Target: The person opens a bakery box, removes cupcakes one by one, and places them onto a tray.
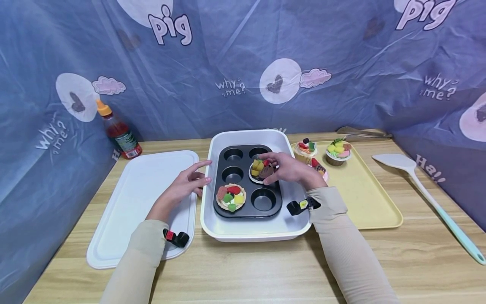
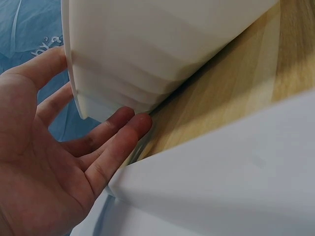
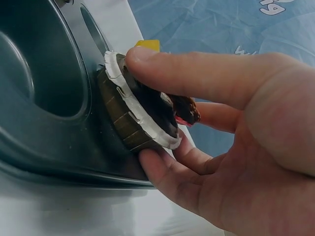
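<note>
In the head view, my right hand (image 1: 286,168) holds a toy cupcake (image 1: 259,169) with a chocolate swirl and yellow fruit pieces, over the middle right cup of a dark muffin tin (image 1: 248,192). The right wrist view shows the thumb and fingers around the cupcake's white rim and brown ribbed cup (image 3: 120,110), tilted against the tin. A fruit tart (image 1: 231,197) sits on the tin's front left cup. The tin stands in a white basin (image 1: 254,235). My left hand (image 1: 186,183) is at the basin's left rim, fingers loosely extended against its outer side.
A white tray (image 1: 133,198) lies on the left, with a red sauce bottle (image 1: 123,137) behind it. To the right, a yellow tray (image 1: 364,202) bears cupcakes (image 1: 337,153). Beyond it lie a long-handled spatula (image 1: 425,194) and metal utensils (image 1: 364,133) by the cloth backdrop.
</note>
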`<state>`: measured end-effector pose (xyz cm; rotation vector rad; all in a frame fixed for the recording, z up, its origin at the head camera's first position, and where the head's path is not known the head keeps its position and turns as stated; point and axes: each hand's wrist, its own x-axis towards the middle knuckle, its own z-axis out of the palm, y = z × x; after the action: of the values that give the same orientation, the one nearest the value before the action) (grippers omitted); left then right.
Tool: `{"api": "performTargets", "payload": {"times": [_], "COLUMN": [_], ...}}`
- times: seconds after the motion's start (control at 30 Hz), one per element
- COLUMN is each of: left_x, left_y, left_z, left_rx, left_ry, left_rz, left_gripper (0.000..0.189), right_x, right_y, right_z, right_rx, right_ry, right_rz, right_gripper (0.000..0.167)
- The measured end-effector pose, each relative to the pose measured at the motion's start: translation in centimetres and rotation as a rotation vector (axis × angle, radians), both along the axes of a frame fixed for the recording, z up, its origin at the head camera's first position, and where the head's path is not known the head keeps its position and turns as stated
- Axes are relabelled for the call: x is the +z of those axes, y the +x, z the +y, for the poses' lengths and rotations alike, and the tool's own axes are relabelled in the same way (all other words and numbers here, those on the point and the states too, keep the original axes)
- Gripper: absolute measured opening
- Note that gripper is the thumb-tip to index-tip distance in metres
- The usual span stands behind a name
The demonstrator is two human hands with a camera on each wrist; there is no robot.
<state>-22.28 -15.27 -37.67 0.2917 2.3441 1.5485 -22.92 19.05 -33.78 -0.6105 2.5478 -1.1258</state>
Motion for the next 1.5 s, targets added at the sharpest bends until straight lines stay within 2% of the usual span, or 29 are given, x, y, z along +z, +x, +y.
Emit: {"api": "performTargets", "payload": {"times": [0.47, 1.17, 1.5], "left_x": [-0.02, -0.06, -0.19], "left_y": [0.02, 0.07, 0.15], "left_z": [-0.02, 0.00, -0.05], "left_rx": [-0.004, -0.010, -0.017], "left_ry": [0.000, 0.012, 0.014], "left_rz": [0.011, 0.020, 0.025], "left_gripper": [0.063, 0.063, 0.063], "right_x": [-0.15, 0.03, 0.18], "right_y": [-0.13, 0.01, 0.41], "right_z": [-0.02, 0.10, 0.33], "right_rx": [0.011, -0.036, -0.113], "right_ry": [0.010, -0.013, -0.071], "right_rz": [0.014, 0.033, 0.043], "right_gripper": [0.079, 0.077, 0.074]}}
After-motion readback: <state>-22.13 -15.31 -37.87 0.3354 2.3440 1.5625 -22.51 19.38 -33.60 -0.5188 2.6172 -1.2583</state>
